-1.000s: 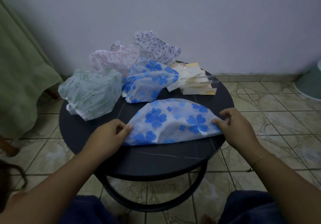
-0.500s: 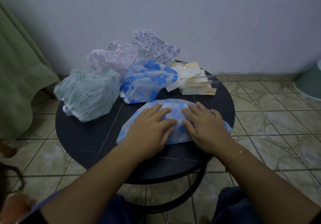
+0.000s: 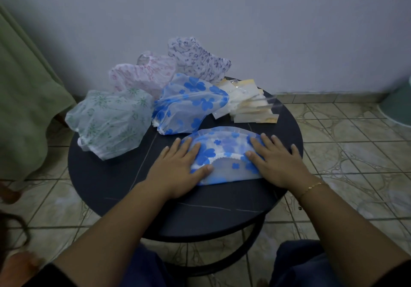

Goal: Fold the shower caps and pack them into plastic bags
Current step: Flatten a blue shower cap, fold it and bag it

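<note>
Pressing one cap (image 3: 224, 151) (five total), two hands (image 3: 178, 171).

We see a dim, bluish, flat-lit scene with no clear light source. Soft shadow gathers on the wall (image 3: 66, 30) at upper left. The dark table (image 3: 106, 175) gives only faint sheen. Edges bow from the wide lens, and the corners go soft and blurred.

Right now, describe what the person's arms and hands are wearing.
Both forearms are bare, no sleeves showing. The right hand has a thin gold-coloured chain bracelet at its wrist. The left hand shows no ring, watch or glove.
</note>
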